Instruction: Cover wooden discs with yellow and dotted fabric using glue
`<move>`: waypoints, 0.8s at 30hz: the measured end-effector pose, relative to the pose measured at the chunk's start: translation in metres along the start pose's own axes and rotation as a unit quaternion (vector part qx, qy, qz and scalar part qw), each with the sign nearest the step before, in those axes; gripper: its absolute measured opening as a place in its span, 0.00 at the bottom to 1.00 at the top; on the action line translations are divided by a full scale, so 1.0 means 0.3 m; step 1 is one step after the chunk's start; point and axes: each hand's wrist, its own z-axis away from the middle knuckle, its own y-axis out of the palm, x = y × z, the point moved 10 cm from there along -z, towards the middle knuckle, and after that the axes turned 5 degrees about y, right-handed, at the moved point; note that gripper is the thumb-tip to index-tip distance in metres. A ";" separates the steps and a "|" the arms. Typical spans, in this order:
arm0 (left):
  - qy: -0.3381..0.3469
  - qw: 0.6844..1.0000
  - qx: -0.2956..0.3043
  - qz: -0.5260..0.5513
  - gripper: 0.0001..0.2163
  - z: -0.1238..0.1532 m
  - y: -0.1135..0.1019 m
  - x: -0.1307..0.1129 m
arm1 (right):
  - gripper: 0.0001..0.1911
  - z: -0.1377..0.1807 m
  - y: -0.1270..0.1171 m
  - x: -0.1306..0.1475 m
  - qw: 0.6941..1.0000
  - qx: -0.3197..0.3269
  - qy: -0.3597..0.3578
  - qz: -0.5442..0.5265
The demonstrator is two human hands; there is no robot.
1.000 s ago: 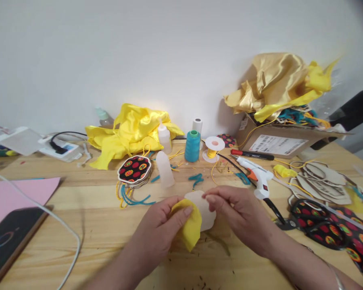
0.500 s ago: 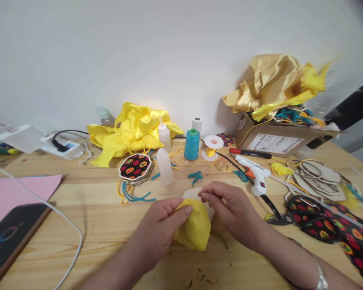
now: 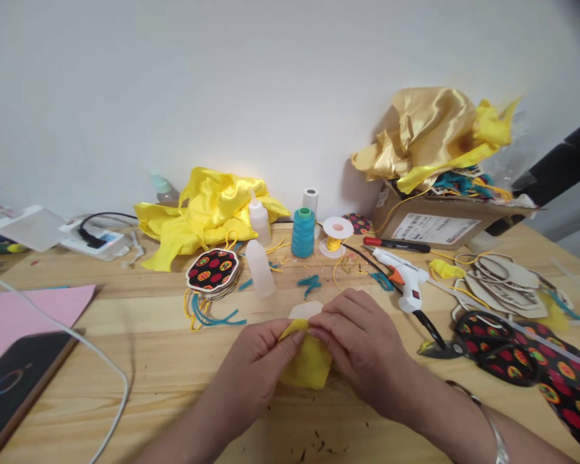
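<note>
A small piece of yellow cloth (image 3: 309, 367) hangs between my two hands, just above the table. My left hand (image 3: 265, 351) pinches its upper left edge between thumb and fingers. At its upper right edge my right hand (image 3: 360, 348) closes on the cloth, thumb and fingertips pressed together near the left thumb. Behind the cloth a pale flat piece (image 3: 305, 310) shows, mostly covered by the cloth and fingers. A teal cord scrap (image 3: 309, 282) lies just beyond it.
A white glue gun (image 3: 408, 280) and black-handled scissors (image 3: 493, 348) lie to the right. A teal thread cone (image 3: 303, 233), a yellow thread spool (image 3: 337, 235) and a patterned plaque (image 3: 213, 269) stand or lie behind. A cardboard box (image 3: 430, 219) holds fabric. A phone (image 3: 22, 386) lies left.
My right hand has moved left and down onto the cloth's top edge, closer to the left thumb. The cloth is now bunched and folded there, and less of it shows.
</note>
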 end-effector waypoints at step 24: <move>0.130 0.955 -0.023 -0.266 0.16 0.009 -0.008 -0.088 | 0.09 0.016 0.027 0.041 0.997 -0.004 -0.051 0.052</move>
